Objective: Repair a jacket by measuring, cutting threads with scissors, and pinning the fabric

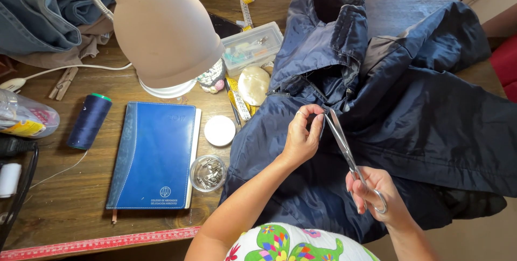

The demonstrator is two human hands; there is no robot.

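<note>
Mid-frame, our left hand [302,136] pinches the navy jacket [409,115] fabric between closed fingers. Our right hand [377,193] grips steel scissors [344,148], blades at the pinch.

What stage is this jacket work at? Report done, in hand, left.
Done: the navy jacket is spread on the wooden table under the lamp.
In hand: the left hand pinches fabric near the zipper, and the right hand holds scissors with tips at that pinch.
Left: no cut or removed piece shows yet; the thread spool and pin dish lie untouched.
</note>
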